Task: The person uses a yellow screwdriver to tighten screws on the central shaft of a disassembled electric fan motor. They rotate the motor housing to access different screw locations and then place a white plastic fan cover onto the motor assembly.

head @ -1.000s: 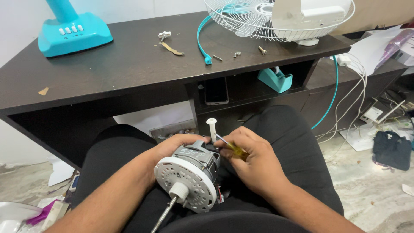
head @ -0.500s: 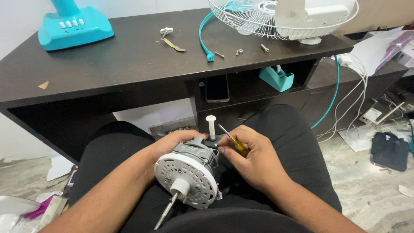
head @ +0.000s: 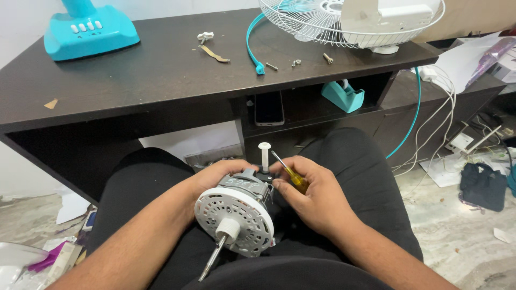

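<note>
Head view: a fan motor is seen resting on the lap of a seated person, its round white perforated face turned toward the camera and its steel shaft projecting down and to the left. The motor's long axis is therefore judged to run from the lower left, at the shaft tip, up and away toward the rear housing, where a white knobbed pin stands upright.

The left hand is closed around the far left side of the motor body, fingers wrapped over the housing. The right hand is closed on a small screwdriver with a yellow handle; the blade is angled up and to the left, its tip lying just beside the base of the white pin at the motor's rear. The right hand is touching the motor's right flank and is the nearer of the two to that rear fitting.

Beyond the knees, a dark desk is noted. On it lie a teal fan base, a white wire fan guard, a teal rim band and loose screws. A teal tape dispenser sits on the shelf below.
</note>
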